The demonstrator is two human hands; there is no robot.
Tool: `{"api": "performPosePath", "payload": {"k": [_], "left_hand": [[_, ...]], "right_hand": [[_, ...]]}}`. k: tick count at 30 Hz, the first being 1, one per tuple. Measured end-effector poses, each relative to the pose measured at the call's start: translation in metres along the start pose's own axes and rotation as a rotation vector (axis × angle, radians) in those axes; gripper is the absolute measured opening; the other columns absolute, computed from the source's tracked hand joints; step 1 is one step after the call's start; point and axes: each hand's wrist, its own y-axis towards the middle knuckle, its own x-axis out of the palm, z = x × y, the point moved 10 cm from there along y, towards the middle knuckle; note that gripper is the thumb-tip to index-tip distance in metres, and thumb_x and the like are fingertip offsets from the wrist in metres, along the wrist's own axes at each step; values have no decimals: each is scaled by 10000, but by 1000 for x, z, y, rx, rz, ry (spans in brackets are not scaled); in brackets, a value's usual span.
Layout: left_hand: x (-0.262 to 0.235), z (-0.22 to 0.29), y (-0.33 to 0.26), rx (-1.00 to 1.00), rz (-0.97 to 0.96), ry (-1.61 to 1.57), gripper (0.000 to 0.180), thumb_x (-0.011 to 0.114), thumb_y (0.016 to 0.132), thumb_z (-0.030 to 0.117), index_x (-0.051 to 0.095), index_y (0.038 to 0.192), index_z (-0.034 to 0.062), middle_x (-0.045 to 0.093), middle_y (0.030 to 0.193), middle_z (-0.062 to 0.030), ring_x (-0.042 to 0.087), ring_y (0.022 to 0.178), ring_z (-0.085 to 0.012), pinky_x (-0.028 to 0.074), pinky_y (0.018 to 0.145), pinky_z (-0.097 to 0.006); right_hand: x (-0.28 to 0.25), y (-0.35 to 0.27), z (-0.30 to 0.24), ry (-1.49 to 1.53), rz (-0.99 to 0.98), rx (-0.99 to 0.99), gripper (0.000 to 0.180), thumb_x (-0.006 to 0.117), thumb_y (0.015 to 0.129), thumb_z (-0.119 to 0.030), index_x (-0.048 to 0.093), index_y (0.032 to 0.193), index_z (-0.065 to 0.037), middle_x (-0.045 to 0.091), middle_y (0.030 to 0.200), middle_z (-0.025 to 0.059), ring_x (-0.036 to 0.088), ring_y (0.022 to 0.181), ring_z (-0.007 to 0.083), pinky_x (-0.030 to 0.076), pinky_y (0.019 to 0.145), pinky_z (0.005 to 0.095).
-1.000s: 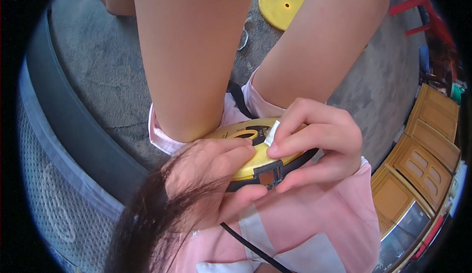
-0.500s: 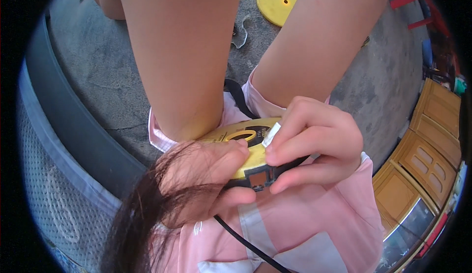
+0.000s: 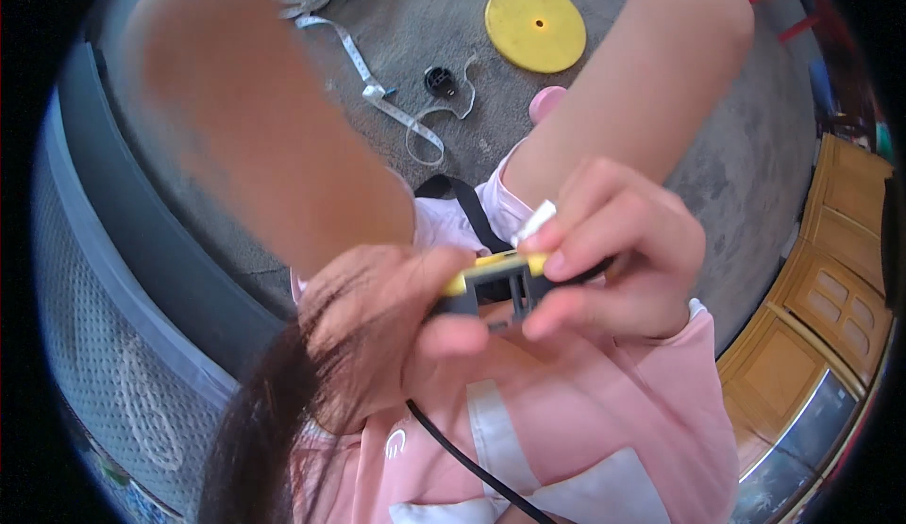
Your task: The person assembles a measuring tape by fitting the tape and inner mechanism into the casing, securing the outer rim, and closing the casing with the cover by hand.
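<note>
Held over my lap is a yellow and black tape measure case [image 3: 495, 266], seen edge-on with a rectangular slot in its rim facing me. My left hand [image 3: 373, 307] grips its left side, thumb and fingers on opposite faces; loose dark hair partly covers that hand. On the other side, my right hand [image 3: 632, 250] pinches the case near the slot. A small white piece [image 3: 535, 222] sticks up at its fingertips; whether it joins the case I cannot tell.
On the grey floor lie a yellow disc [image 3: 536, 38], a loose white measuring tape [image 3: 351, 52], a small black round part [image 3: 440, 82] and a pink round object [image 3: 547, 102]. A grey textured panel [image 3: 123, 373] stands left, wooden cabinets [image 3: 802, 307] right.
The case has tilted from showing its round face to edge-on, slot toward me. My left leg has swung left, uncovering the measuring tape and black part on the floor.
</note>
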Motion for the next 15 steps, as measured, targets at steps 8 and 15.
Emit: {"api": "performPosePath", "payload": {"k": [8, 15], "left_hand": [[-19, -34, 36, -97, 128, 70, 104, 535, 734, 80, 531, 792, -6, 511, 624, -109, 520, 542, -217, 402, 504, -255], [-4, -98, 46, -294, 115, -58, 98, 515, 749, 85, 551, 774, -3, 538, 623, -103, 530, 531, -164, 402, 499, -231]], "right_hand": [[-17, 13, 45, 98, 146, 259, 109, 589, 683, -6, 550, 781, 23, 547, 763, 65, 533, 706, 97, 414, 626, 188], [-26, -6, 116, 333, 323, 612, 187, 587, 718, -58, 553, 884, 23, 566, 846, 52, 528, 797, 93, 420, 699, 196]]}}
